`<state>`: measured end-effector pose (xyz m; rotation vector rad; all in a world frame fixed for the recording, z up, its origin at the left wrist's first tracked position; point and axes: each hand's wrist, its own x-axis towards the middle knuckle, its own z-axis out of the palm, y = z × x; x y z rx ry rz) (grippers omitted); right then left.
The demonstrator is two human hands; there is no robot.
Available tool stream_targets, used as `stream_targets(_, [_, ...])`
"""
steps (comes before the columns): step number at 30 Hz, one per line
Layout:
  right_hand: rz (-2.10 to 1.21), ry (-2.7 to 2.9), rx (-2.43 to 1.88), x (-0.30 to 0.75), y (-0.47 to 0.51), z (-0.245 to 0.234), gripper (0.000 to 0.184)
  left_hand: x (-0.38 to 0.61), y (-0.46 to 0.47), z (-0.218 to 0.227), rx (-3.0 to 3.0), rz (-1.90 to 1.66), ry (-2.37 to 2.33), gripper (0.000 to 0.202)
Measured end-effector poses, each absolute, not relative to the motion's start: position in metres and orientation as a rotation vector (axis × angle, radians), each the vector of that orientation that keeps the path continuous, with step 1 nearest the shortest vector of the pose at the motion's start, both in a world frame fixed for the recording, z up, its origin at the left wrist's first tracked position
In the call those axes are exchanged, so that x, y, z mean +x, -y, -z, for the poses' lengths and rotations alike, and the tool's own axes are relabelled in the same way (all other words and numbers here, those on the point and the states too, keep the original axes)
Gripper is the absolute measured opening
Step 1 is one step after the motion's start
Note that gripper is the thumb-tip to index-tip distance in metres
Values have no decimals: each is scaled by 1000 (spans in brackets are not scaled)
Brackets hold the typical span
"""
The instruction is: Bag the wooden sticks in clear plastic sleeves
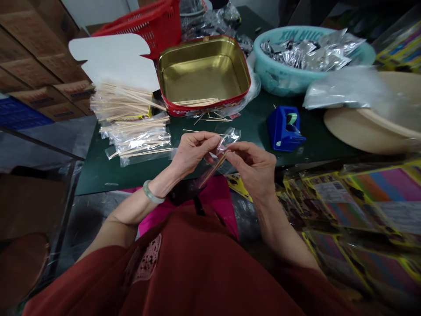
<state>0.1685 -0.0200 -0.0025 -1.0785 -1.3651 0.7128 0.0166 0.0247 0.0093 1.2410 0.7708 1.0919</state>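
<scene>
My left hand (192, 151) pinches the top of a small clear plastic bag (226, 141) just above the table's near edge. My right hand (253, 169) is closed on a bundle of thin wooden sticks (212, 170) whose upper end sits in the bag's mouth. A pile of filled clear bags of sticks (134, 131) lies to the left of my hands. Behind them stands a red tin with a gold inside (204, 74), and a few loose sticks lie on its floor and in front of it.
A blue tape dispenser (285, 128) sits right of my hands on the dark green table (98, 171). A teal basin of silver packets (305, 55), a red basket (148, 24), a white card (115, 59) and a beige tray (368, 123) surround them. Colourful packaged sheets (368, 202) lie at right.
</scene>
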Motion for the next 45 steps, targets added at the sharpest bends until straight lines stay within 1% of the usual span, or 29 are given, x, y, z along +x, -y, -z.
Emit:
stream_targets(5, [-764, 1245, -1090, 165, 20, 8, 6, 14, -25, -6, 1277, -1094, -743, 42])
stream_targets(7, [-761, 1222, -1073, 164, 21, 11, 5, 11, -24, -5, 1329, -1078, -734, 39])
stream_targets(11, [-752, 1215, -1006, 165, 20, 17, 13, 6, -23, -2, 1372, -1058, -722, 31])
stream_targets(15, [-849, 1228, -937, 167, 17, 22, 6, 3, -26, 1, 1382, -1034, -725, 28])
stream_targets(18, [-904, 1226, -882, 169, 15, 23, 9, 1, -27, 2, 1415, -1022, -741, 22])
stream_targets(22, [-835, 1295, -858, 172, 16, 23, 14, 0, -28, 1, 1451, -1034, -708, 15])
stream_targets(27, [-702, 1378, -957, 175, 17, 23, 13, -1, -28, 1, 1470, -998, -760, 13])
stream_targets(34, [-697, 1371, -939, 176, 16, 23, 14, 0, -30, -1, 1487, -1004, -738, 12])
stream_targets(36, [-691, 1377, -949, 176, 17, 22, 14, 1, -30, -3, 1457, -997, -753, 15])
stream_targets(41, [-639, 1429, -984, 174, 19, 18, 14, 6, -28, -3, 1388, -995, -737, 32])
stream_targets(45, [-593, 1430, -996, 172, 24, 14, 14, 9, -28, 0, 1397, -1021, -717, 36])
